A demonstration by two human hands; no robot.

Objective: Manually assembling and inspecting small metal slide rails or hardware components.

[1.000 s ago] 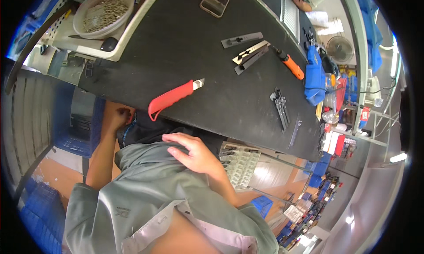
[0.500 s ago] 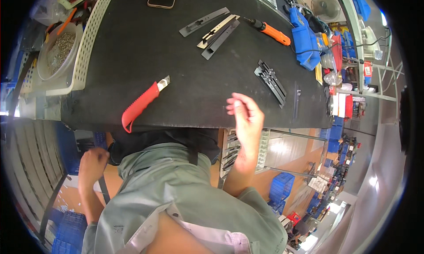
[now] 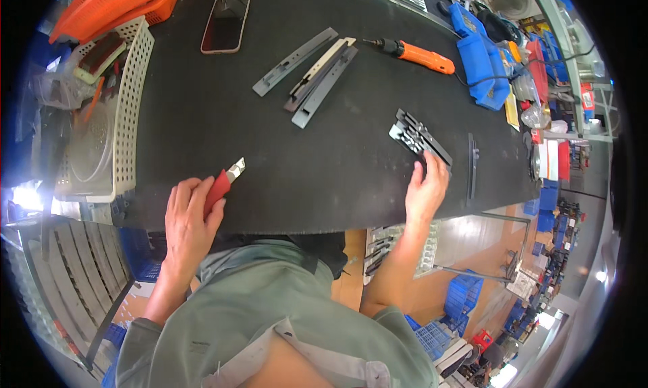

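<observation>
A red utility knife (image 3: 217, 189) with its silver blade showing lies at the table's near left. My left hand (image 3: 187, 223) is closed over its handle, which the fingers and thumb mostly hide. At the right, my right hand (image 3: 428, 189) reaches to the near end of a small pile of dark, slotted metal strips (image 3: 420, 133). Its thumb and fingers are apart, and the fingertips seem to touch the pile. One more thin dark strip (image 3: 472, 167) lies just right of that hand. Farther off, several longer flat strips (image 3: 317, 81), grey with one cream, lie side by side.
An orange electric screwdriver (image 3: 422, 56) with a cord lies at the back right, beside blue bins (image 3: 482, 71). A phone (image 3: 225, 25) lies at the back left. A white perforated basket (image 3: 129, 111) and orange trays (image 3: 115, 10) line the left edge of the black table.
My left hand has come up from below the table's edge onto the knife. My right hand has moved right, to the small pile of strips. The whole view has shifted.
</observation>
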